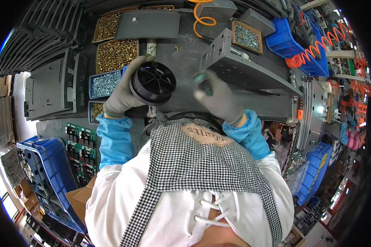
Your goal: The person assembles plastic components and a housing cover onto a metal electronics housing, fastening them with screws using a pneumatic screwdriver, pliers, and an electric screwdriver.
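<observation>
Gloved in grey, my left hand (123,93) grips a round black plastic part (154,82) by its rim. The part is tilted so that its spoked, hollow inside shows. My right hand (219,99), also gloved and a little blurred, is closed around a short dark cylindrical object with teal bands (203,83); its exact kind is unclear. The two hands are apart above the dark workbench (181,61). Just beyond my right hand stands a grey sheet-metal chassis (247,66) with holes along its edge.
Trays of brass-coloured screws (116,55) and a blue bin of silver screws (105,85) lie left. A grey plate (148,24) covers part of a tray. Silver screws (246,36), an orange coiled hose (200,18) and a blue crate (282,41) are farther right. Circuit boards (80,150) hang lower left.
</observation>
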A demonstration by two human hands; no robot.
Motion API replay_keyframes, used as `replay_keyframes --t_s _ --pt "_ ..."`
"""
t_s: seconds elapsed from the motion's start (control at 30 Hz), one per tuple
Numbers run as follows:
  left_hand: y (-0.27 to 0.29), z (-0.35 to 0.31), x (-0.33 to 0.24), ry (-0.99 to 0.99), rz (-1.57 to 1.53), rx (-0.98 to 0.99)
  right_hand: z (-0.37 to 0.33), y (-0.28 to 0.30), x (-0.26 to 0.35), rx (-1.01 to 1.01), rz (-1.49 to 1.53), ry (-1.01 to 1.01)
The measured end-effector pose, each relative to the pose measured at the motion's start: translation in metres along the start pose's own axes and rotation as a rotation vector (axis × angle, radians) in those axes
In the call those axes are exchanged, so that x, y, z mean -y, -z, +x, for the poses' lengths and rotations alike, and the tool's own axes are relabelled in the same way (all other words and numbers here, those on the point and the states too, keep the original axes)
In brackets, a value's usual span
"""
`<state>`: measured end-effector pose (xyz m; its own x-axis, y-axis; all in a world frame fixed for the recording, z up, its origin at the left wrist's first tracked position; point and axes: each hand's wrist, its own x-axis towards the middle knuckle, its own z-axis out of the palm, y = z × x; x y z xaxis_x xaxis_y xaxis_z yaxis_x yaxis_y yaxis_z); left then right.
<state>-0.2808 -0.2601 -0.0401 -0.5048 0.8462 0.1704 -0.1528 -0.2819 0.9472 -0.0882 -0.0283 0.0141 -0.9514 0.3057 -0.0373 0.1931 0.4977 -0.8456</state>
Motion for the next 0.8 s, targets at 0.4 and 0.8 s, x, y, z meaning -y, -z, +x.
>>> replay_keyframes --t_s 0.4,0.8 --pt "-0.001 -0.002 -0.007 0.014 0.206 0.099 -0.014 0.004 -0.005 -0.164 0.060 0.006" --pt "-0.020 0.003 -0.023 0.020 0.384 0.223 -0.040 -0.010 -0.014 0.166 -0.285 0.045"
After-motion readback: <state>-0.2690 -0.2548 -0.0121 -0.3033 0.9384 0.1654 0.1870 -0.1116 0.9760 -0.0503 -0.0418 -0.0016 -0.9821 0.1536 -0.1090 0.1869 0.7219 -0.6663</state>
